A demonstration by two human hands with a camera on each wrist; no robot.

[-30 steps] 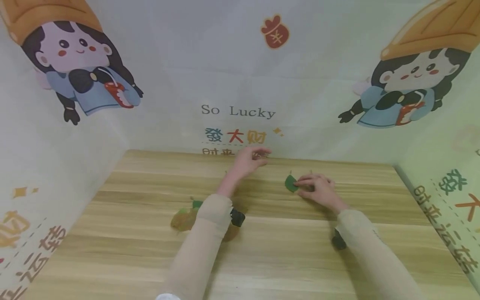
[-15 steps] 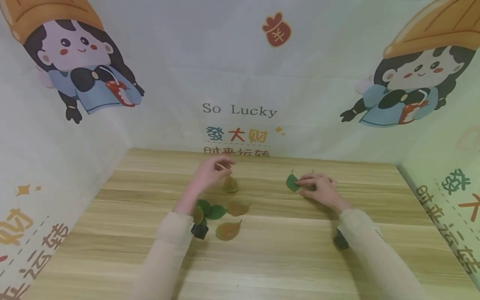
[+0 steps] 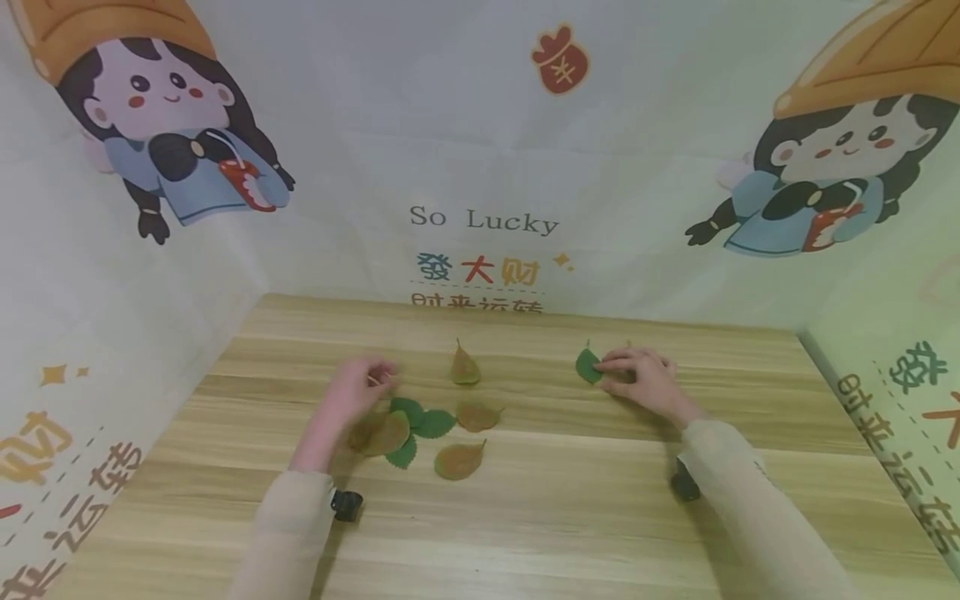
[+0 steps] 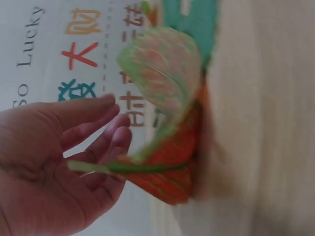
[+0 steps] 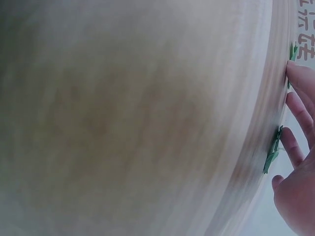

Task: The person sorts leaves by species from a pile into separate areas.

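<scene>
My left hand (image 3: 362, 387) hovers at the far left edge of a leaf cluster, fingers loosely bent. Nothing shows between thumb and fingertips in the left wrist view, where an orange-red leaf (image 4: 165, 172) with a green stem overlaps the fingers. The cluster has brownish leaves (image 3: 384, 434) lying against several green leaves (image 3: 432, 424). My right hand (image 3: 641, 379) is at the back right, its fingertips touching the edge of a green leaf (image 3: 587, 365) on the table. Beneath its fingers in the right wrist view is another green leaf (image 5: 271, 153), mostly covered in the head view.
Separate brownish leaves lie right of the cluster: one upright-stemmed leaf (image 3: 465, 367) farther back, another leaf (image 3: 478, 416) and a front leaf (image 3: 459, 461). The wooden table (image 3: 525, 517) meets a printed backdrop (image 3: 337, 208) at its back and sides.
My left hand has swept left and toward me from the back middle, uncovering the brownish leaves and the cluster. The right hand stays at its green leaf.
</scene>
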